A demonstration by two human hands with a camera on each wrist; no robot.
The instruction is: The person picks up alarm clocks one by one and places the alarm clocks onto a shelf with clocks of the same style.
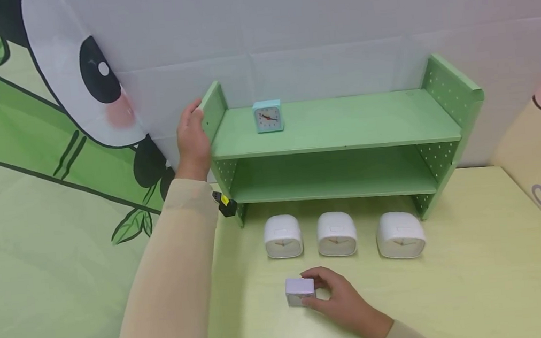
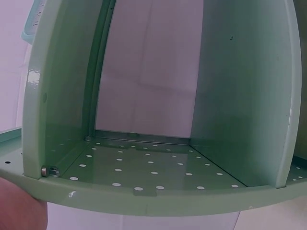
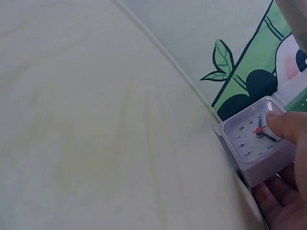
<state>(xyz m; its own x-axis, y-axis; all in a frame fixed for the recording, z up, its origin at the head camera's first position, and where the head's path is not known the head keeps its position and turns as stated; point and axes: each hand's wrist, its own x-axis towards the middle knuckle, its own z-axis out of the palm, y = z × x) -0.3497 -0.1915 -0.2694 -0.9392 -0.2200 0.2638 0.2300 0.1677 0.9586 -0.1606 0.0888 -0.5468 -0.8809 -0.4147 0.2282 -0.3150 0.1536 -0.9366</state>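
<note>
My right hand (image 1: 342, 299) pinches a small lilac alarm clock (image 1: 300, 287) between thumb and fingers, low over the table in front of the white clocks. In the right wrist view, the thumb lies on the face of the lilac clock (image 3: 259, 136), with fingers beneath its side. My left hand (image 1: 194, 143) holds the upper left side panel of a green two-tier shelf (image 1: 336, 147); the left wrist view shows a bit of that hand (image 2: 21, 206) against the panel's edge. On the top tier stands a light-blue alarm clock (image 1: 268, 116), towards the left.
Three white rounded clocks stand in a row before the shelf: a left one (image 1: 283, 236), a middle one (image 1: 336, 233) and a right one (image 1: 401, 234). The pale yellow table (image 1: 491, 267) lies under everything. Behind hangs a printed cloth (image 1: 325, 19) with a cartoon panda and bamboo.
</note>
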